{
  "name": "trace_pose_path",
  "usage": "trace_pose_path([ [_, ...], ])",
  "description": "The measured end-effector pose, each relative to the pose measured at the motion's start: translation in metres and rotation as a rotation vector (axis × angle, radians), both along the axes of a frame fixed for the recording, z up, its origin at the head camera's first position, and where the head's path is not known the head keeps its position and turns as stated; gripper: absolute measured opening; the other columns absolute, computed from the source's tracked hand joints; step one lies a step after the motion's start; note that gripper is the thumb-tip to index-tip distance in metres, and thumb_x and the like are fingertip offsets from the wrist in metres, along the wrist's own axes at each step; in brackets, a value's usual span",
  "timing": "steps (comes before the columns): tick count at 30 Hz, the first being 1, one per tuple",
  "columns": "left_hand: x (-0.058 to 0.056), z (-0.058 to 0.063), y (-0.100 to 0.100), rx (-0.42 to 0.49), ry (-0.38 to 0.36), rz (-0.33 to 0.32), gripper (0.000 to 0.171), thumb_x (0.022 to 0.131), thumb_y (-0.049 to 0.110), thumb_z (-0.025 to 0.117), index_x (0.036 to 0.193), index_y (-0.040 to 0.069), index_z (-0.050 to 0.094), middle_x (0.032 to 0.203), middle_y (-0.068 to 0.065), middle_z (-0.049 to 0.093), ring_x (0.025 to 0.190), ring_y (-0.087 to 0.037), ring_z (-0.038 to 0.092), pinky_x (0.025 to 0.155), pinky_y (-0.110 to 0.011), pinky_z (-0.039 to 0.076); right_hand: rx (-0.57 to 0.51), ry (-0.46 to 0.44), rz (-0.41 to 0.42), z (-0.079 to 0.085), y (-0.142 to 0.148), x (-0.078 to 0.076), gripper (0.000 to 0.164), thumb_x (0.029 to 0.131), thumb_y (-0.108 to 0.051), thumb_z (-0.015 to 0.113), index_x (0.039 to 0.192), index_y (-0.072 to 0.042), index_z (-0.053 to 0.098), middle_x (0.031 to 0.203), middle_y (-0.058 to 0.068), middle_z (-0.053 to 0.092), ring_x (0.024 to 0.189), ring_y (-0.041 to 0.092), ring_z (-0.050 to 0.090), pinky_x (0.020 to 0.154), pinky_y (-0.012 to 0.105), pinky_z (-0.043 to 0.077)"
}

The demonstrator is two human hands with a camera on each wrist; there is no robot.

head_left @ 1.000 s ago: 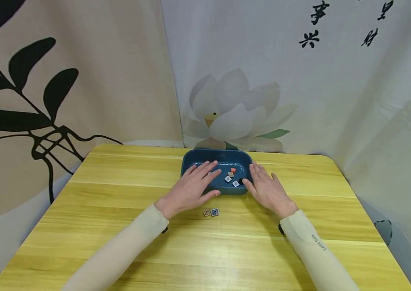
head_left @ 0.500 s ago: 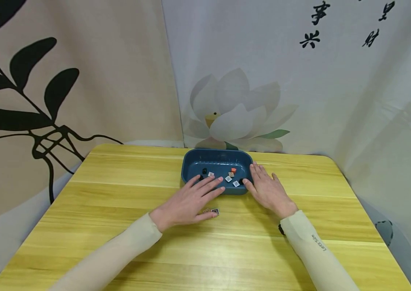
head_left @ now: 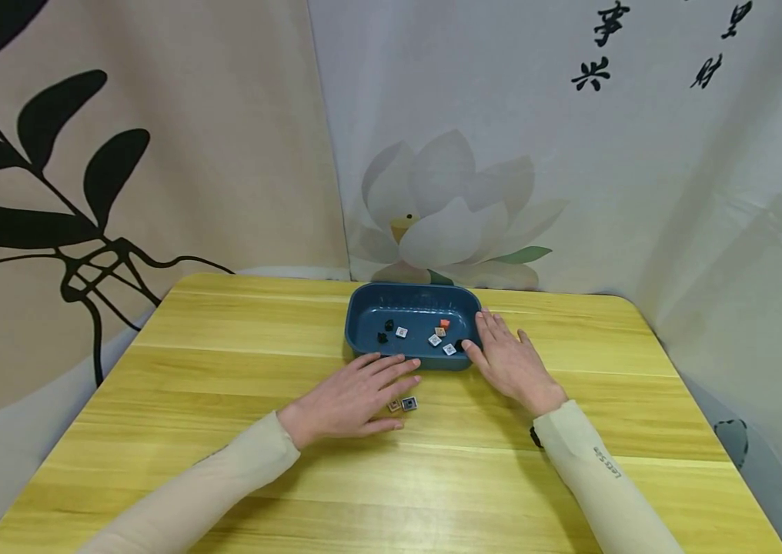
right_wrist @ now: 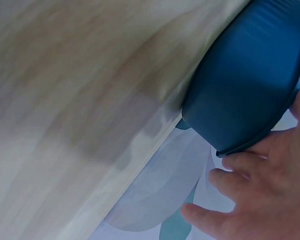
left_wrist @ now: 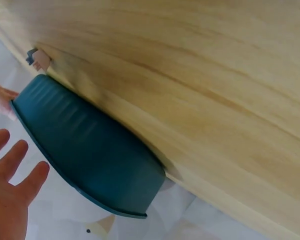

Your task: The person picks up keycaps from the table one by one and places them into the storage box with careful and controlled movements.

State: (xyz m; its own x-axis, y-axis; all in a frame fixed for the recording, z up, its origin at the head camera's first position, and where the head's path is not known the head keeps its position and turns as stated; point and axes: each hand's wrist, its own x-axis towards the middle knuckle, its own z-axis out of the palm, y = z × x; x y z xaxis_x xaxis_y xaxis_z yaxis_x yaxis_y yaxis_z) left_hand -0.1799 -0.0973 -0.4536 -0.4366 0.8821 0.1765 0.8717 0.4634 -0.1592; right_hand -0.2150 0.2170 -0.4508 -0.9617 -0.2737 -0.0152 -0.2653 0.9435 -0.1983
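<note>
My left hand (head_left: 352,395), palm down with fingers extended and slightly spread, hovers just in front of the blue tray (head_left: 363,304). Its fingertips overlap the tray's near wall in the head view, and nothing is held. Beside its thumb and fingers, a small tan square piece (head_left: 394,405) and a dark blue square piece with a pale border (head_left: 409,403) are on the table. My right hand (head_left: 510,363) rests at the tray's right end, fingers along the rim and thumb at the near right corner. In the right wrist view, its fingers (right_wrist: 240,182) extend past the rim.
Inside the tray are several small pieces: a white square (head_left: 401,332), a red one (head_left: 444,324), a tan one (head_left: 440,332) and a black one (head_left: 382,338). The wooden table (head_left: 259,331) ends behind the tray at a printed curtain (head_left: 252,154).
My left hand has drawn back from over the tray toward the near left, uncovering black and white pieces inside. The right hand stays where it was.
</note>
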Motion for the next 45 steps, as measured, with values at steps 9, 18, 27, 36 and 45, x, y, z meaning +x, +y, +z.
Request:
trace_pose_path([
  [9, 0.004, -0.006, 0.001, -0.064, -0.044, 0.051, 0.072, 0.102, 0.063, 0.052, 0.156, 0.016, 0.047, 0.161, -0.005, 0.045, 0.142, -0.026, 0.049, 0.113, -0.046, 0.042, -0.017, -0.006, 0.0, 0.001, 0.0, 0.0, 0.079, 0.11, -0.057, 0.028, 0.164, 0.0, 0.017, 0.172, 0.016, 0.013, 0.157, 0.037, 0.014, 0.12, 0.068, 0.017],
  [18, 0.004, -0.009, 0.003, -0.056, -0.013, 0.074, 0.067, 0.099, 0.064, 0.056, 0.143, 0.013, 0.062, 0.144, -0.005, 0.062, 0.128, -0.024, 0.06, 0.103, -0.043, 0.05, -0.027, -0.009, -0.002, 0.0, 0.0, 0.0, 0.08, 0.11, -0.058, 0.027, 0.164, -0.001, 0.016, 0.172, 0.016, 0.013, 0.158, 0.037, 0.014, 0.12, 0.068, 0.016],
  [27, 0.003, -0.01, 0.006, -0.067, -0.01, 0.072, 0.046, 0.098, 0.054, 0.066, 0.127, 0.018, 0.072, 0.125, 0.0, 0.071, 0.116, -0.021, 0.066, 0.096, -0.04, 0.053, -0.027, -0.006, -0.001, 0.0, 0.0, 0.001, 0.079, 0.11, -0.057, 0.028, 0.164, 0.0, 0.017, 0.172, 0.016, 0.013, 0.157, 0.037, 0.014, 0.12, 0.068, 0.016],
  [36, 0.003, -0.012, 0.007, -0.056, 0.026, 0.031, 0.029, 0.098, 0.043, 0.072, 0.116, 0.021, 0.077, 0.113, 0.003, 0.074, 0.106, -0.018, 0.068, 0.091, -0.039, 0.056, -0.032, -0.006, 0.004, 0.0, 0.0, 0.001, 0.079, 0.11, -0.057, 0.028, 0.164, 0.0, 0.017, 0.172, 0.016, 0.012, 0.158, 0.037, 0.014, 0.12, 0.069, 0.017],
  [45, 0.002, -0.013, 0.007, -0.043, 0.038, 0.009, 0.019, 0.098, 0.037, 0.073, 0.109, 0.022, 0.078, 0.107, 0.004, 0.075, 0.1, -0.017, 0.069, 0.087, -0.036, 0.056, -0.03, -0.008, 0.003, 0.0, 0.0, 0.001, 0.079, 0.11, -0.057, 0.028, 0.164, 0.0, 0.016, 0.172, 0.015, 0.012, 0.157, 0.037, 0.015, 0.12, 0.068, 0.017],
])
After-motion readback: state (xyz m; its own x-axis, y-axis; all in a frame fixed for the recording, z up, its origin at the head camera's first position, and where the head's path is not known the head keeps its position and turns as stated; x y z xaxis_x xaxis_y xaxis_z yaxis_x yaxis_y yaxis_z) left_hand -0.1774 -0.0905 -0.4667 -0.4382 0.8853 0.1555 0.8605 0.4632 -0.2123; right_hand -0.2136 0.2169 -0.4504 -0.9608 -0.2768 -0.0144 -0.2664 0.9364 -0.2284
